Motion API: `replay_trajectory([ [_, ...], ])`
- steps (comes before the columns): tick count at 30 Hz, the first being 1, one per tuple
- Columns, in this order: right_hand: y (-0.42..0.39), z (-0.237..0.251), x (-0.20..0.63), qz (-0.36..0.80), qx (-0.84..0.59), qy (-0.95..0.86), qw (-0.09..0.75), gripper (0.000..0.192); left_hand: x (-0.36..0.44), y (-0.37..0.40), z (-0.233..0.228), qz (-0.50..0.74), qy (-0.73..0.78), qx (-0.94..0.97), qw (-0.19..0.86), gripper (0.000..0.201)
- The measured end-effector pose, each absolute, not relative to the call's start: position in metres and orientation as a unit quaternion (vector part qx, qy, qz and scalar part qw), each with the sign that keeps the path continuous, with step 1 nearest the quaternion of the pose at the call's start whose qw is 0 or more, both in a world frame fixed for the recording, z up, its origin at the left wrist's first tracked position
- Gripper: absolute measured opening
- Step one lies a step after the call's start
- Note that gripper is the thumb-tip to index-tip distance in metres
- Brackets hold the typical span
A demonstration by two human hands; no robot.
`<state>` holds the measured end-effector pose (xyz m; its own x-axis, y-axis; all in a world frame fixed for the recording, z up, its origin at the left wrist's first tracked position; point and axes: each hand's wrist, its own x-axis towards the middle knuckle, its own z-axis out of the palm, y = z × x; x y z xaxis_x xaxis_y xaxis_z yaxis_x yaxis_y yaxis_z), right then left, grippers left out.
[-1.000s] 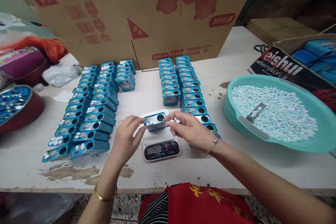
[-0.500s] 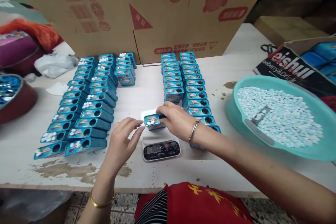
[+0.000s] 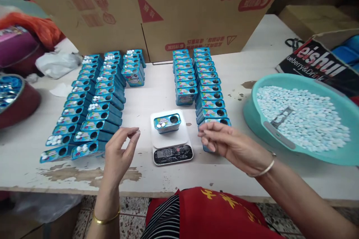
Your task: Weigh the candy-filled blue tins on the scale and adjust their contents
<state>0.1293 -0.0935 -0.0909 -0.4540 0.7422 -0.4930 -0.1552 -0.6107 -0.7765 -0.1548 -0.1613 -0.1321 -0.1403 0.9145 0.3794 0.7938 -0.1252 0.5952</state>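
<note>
Tin rows (image 3: 186,84) beyond, teal basin (image 3: 251,115) rightward, barely parted left fingers (image 3: 126,132) and right fingers (image 3: 217,127), grip unclear, have left the middle tin (image 3: 167,128).

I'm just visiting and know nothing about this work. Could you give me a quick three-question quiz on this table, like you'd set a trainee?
1. How many white candies show on top of the blue box on the scale?
2. True or false: the left hand and the right hand are both apart from that box.
3. Where is the big white candy heap?
A) red bowl
B) turquoise basin
C) plastic bag

Key: 1. Two. 2. True. 3. B.
</note>
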Motion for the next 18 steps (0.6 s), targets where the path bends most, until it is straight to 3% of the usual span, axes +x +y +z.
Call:
replay_trajectory([
  [4,-0.11,-0.095,0.161,0.759,-0.483,-0.336,0.278,0.028,-0.15,-0.163,-0.132,0.371,0.656,0.654,0.066,0.017],
  [11,-0.103,-0.1,0.204,0.623,-0.553,-0.373,0.408,0.034,-0.128,-0.161,-0.135,0.314,0.61,0.725,-0.054,0.035],
  [18,-0.109,-0.106,0.196,0.637,-0.532,-0.399,0.39,0.036,-0.112,-0.157,-0.143,0.264,0.6,0.75,-0.09,0.045],
])
